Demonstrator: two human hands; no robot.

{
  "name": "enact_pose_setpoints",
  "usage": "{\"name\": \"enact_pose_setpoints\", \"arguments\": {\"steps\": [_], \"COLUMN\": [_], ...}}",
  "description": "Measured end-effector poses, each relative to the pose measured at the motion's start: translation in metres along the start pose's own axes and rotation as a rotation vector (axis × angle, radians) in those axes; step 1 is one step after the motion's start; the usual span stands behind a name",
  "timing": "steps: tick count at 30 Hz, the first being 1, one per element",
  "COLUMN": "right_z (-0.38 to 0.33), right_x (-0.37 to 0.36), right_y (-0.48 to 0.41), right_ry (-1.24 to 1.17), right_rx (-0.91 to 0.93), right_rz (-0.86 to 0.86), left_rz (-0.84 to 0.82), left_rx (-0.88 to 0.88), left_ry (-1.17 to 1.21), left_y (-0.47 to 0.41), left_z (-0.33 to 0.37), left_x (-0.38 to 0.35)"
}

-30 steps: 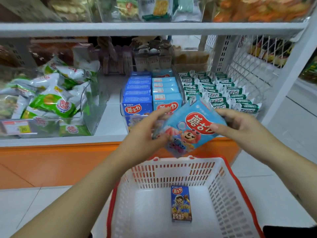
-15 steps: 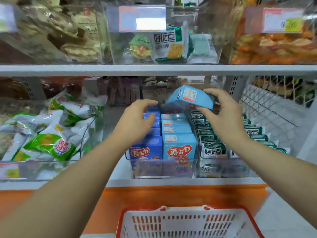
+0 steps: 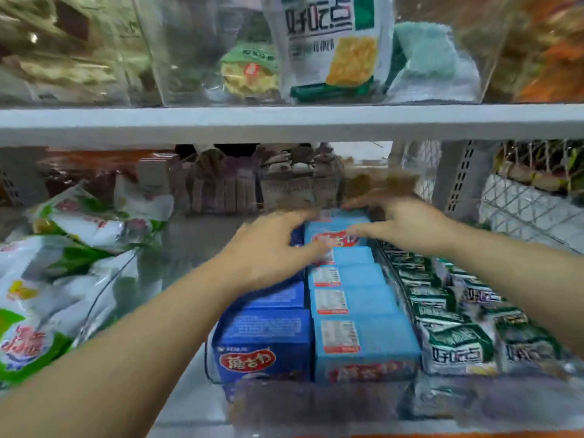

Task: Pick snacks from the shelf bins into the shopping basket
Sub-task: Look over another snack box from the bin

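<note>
Both hands at far end of clear bin [image 3: 284, 393], right row. Left hand [image 3: 271, 251]: fingers fairly straight, tips touching the light-blue box [image 3: 331, 230]. Right hand [image 3: 401, 222]: fingers spread over its far edge, thumb on front. Too blurred to tell if it's gripped. Risk: loose hold + tight packing, so it slips or drags the next box [image 3: 350, 256] askew. Basket not in view.

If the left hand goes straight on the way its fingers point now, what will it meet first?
Most likely the rearmost light blue box at the back of its row: the left hand points straight at it, fingertips seemingly at its edge. Blur leaves contact unclear.
</note>
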State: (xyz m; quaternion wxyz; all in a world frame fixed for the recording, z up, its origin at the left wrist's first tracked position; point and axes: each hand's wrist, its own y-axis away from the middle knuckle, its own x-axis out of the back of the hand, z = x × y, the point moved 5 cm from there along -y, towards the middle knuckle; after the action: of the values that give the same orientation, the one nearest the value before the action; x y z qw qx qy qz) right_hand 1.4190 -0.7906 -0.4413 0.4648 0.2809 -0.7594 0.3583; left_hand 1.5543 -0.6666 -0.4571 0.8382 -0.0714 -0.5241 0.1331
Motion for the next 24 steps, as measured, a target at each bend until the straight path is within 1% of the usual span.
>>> {"name": "enact_pose_setpoints", "arguments": {"steps": [2,3,5,8,10,16,20,22,24], "right_z": [0.0,0.001,0.004,0.01,0.013,0.024,0.02,0.019,0.018], "right_x": [-0.011,-0.014,-0.014,-0.013,-0.02,-0.029,-0.035,-0.031,-0.019], "right_y": [-0.005,-0.007,-0.01,-0.021,-0.034,-0.065,-0.073,-0.071,-0.064], "right_ry": [0.022,0.023,-0.01,-0.114,-0.074,0.188,0.239,0.212,0.137], "right_rx": [0.021,0.027,0.011,-0.023,-0.039,-0.073,-0.1,-0.1,-0.077], "right_rz": [-0.089,-0.132,-0.178,-0.096,-0.073,-0.179,-0.247,-0.199,-0.078], "left_rz": [-0.172,-0.226,-0.271,-0.277,-0.277,-0.29,-0.296,-0.302,-0.307], "left_rx": [0.024,0.035,0.018,0.001,0.027,0.046,0.049,0.061,0.074], "left_ry": [-0.14,-0.166,-0.162,-0.208,-0.237,-0.21,-0.204,-0.202,-0.208], "left_y": [-0.006,-0.008,-0.009,-0.009,-0.008,-0.006,-0.004,-0.004,-0.003], "left_z": [-0.003,-0.006,-0.009,-0.015,-0.017,-0.018,-0.016,-0.016,-0.015], "left_x": [-0.013,-0.017,-0.022,-0.027,-0.028,-0.026,-0.025,-0.024,-0.024]}}
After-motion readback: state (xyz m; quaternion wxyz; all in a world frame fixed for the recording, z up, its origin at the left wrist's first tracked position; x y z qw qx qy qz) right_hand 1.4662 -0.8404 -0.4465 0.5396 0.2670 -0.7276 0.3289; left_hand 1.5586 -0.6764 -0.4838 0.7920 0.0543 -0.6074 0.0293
